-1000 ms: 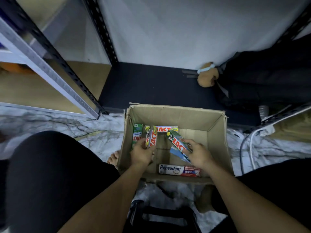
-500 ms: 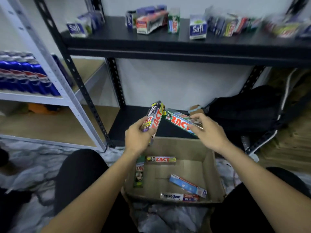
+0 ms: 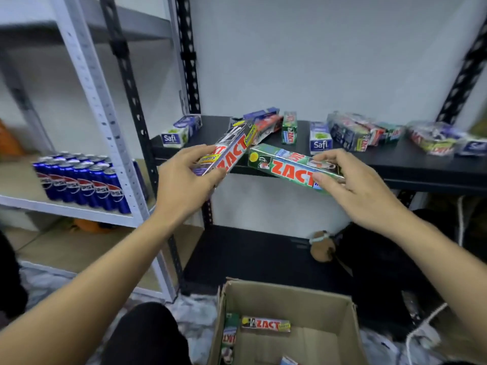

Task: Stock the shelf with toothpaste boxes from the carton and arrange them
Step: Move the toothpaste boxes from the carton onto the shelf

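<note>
The main risk is a knock at the front of the shelf (image 3: 427, 172). The left hand (image 3: 184, 180) holds a silver box (image 3: 232, 151) by its near end, fingers (image 3: 196, 150) over the top and thumb beneath. Most of its length sticks out unsupported toward the clutter behind. Pushed in like that, its far end would likely shove the red box (image 3: 266, 126) lying just beyond it.

The right hand (image 3: 355, 193) pinches a green box (image 3: 287, 167) at its right end, thumb on the face and fingertips along the top edge. The inner ends of the two boxes sit nearly touching in the air, so one could nudge the other out of a light hold and drop it toward the carton (image 3: 329, 301) below. The shelf already carries loose, crooked groups, and a careless set-down would add to the muddle, not make a row.

Both held boxes hover just before the shelf edge, above the carton. They are long, slim card boxes with red ZACT lettering: one silvery, rising toward the shelf, the other green and sloping down to the right. Neither looks crushed. More boxes lie in the carton.
</note>
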A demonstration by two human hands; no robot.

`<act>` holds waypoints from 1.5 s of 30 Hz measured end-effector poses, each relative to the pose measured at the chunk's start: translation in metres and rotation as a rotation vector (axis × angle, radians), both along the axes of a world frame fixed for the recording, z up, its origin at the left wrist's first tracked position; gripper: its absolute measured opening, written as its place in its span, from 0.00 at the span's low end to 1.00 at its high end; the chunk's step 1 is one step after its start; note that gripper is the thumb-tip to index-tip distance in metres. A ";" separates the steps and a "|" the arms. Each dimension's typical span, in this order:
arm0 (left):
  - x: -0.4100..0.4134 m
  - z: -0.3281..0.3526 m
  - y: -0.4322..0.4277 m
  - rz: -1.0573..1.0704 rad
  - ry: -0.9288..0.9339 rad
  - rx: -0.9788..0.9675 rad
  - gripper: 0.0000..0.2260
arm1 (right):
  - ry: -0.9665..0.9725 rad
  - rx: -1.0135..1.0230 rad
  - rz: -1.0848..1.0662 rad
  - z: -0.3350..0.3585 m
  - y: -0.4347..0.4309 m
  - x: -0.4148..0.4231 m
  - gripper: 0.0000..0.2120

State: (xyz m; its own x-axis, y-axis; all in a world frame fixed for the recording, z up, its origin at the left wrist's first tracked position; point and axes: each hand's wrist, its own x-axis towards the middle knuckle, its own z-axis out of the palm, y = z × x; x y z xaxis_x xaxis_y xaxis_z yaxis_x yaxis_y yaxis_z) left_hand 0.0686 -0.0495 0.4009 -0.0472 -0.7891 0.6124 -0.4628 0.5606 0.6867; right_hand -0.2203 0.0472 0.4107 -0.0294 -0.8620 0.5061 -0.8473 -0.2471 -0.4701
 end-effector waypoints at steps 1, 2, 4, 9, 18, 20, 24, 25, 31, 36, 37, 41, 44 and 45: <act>0.001 0.009 -0.007 0.029 -0.031 -0.012 0.21 | 0.000 -0.015 0.000 0.008 -0.005 0.001 0.13; 0.002 0.016 -0.015 0.062 -0.057 -0.015 0.21 | 0.002 -0.029 -0.001 0.015 -0.010 0.001 0.13; 0.003 0.029 -0.030 0.168 -0.091 -0.007 0.20 | 0.024 -0.062 -0.015 0.026 -0.021 0.002 0.13; -0.006 0.044 -0.075 0.341 -0.226 0.060 0.19 | 0.079 -0.092 -0.082 0.042 -0.045 0.004 0.14; -0.025 0.035 -0.150 0.454 -0.531 0.100 0.12 | 0.173 -0.133 -0.209 0.070 -0.103 0.005 0.09; -0.029 0.036 -0.161 0.477 -0.605 0.084 0.12 | 0.196 -0.134 -0.223 0.080 -0.116 0.007 0.09; -0.031 0.035 -0.181 0.477 -0.703 0.037 0.11 | 0.261 -0.131 -0.230 0.104 -0.144 0.017 0.11; -0.030 0.035 -0.185 0.469 -0.716 0.016 0.11 | 0.273 -0.127 -0.236 0.109 -0.153 0.019 0.12; -0.026 0.024 -0.206 0.397 -0.605 -0.141 0.12 | 0.348 -0.090 -0.239 0.116 -0.218 0.025 0.13; -0.019 0.013 -0.216 0.342 -0.462 -0.280 0.12 | 0.331 -0.011 -0.229 0.109 -0.280 0.026 0.10; -0.019 0.012 -0.217 0.337 -0.449 -0.287 0.12 | 0.306 0.018 -0.220 0.108 -0.293 0.028 0.09; -0.019 0.009 -0.221 0.344 -0.424 -0.275 0.12 | 0.254 0.129 -0.187 0.109 -0.332 0.039 0.08; -0.019 0.008 -0.222 0.346 -0.444 -0.263 0.12 | 0.286 0.223 -0.140 0.110 -0.355 0.044 0.08; -0.018 0.009 -0.222 0.350 -0.452 -0.263 0.12 | 0.298 0.236 -0.123 0.110 -0.362 0.046 0.07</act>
State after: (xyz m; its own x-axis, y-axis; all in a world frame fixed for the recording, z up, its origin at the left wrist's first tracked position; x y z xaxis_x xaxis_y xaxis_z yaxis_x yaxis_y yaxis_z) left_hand 0.0503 -0.2716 0.4095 -0.1128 -0.6302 0.7682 -0.8620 0.4466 0.2398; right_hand -0.1743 -0.3145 0.5205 -0.0218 -0.9549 0.2962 -0.9716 -0.0495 -0.2312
